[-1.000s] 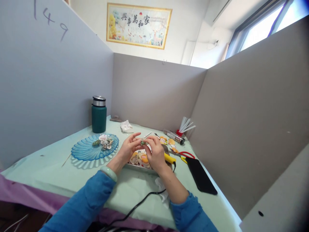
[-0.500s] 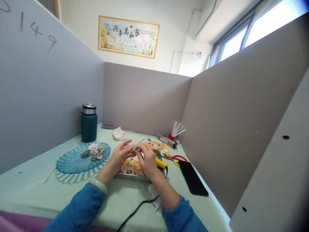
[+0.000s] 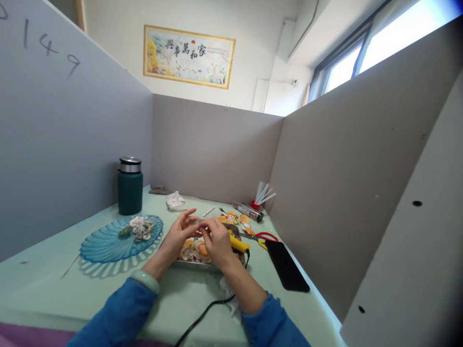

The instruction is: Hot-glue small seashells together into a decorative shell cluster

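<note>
My left hand and my right hand meet above a metal tray of shells. Thumb and fingertips of both are pinched together on a small greenish piece, now almost wholly covered by the fingers; its kind is not clear. The other left fingers stick out loosely. Orange and pale shells lie in the tray under the hands. A yellow glue gun rests at the tray's right side, close to my right hand. To the left, a blue scalloped plate bears a cluster of shells.
A green bottle stands behind the plate. At right are scissors, a black phone and white sticks in a red holder. A black cord runs toward me past crumpled tissue. Partitions enclose the table.
My right fingers have closed further over the small greenish piece, which showed more before. The whole view has shifted slightly; the things on the table stay put.
</note>
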### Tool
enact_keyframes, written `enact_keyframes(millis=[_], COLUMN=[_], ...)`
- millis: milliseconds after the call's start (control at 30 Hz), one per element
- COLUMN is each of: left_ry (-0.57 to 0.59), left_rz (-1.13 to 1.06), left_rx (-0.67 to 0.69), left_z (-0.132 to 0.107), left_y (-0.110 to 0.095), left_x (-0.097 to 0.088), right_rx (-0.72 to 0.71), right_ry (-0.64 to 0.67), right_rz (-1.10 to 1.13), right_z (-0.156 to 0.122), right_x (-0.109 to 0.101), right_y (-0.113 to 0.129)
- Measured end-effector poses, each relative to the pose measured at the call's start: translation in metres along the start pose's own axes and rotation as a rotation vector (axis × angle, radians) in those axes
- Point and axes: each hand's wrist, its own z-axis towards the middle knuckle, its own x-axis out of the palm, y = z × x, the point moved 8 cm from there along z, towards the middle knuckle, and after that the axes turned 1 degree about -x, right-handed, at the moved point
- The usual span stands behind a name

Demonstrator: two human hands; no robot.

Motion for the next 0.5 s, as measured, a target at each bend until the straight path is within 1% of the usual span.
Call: enact_keyframes(millis=[100,300,500], left_ry=[-0.008,-0.05,-0.051], left_rz=[-0.009,-0.022,-0.002], left_rx=[-0.012,-0.02,0.0], left_z=[0.0012,0.0001,0.0008], left_y=[0.0024,-0.0011,-0.0013], left_x=[-0.0007,-0.0005,-0.0027], right_rx=[-0.012,-0.002,-0.03], right_ry=[0.024,0.028,0.085], right_rz=[-0.029,-0.042,-0.029], right_z=[-0.0016,-0.0012,-0.0001], right_x=[0.0024,-0.0006,0.0012], right_y=[0.0011,0.0039,0.0091])
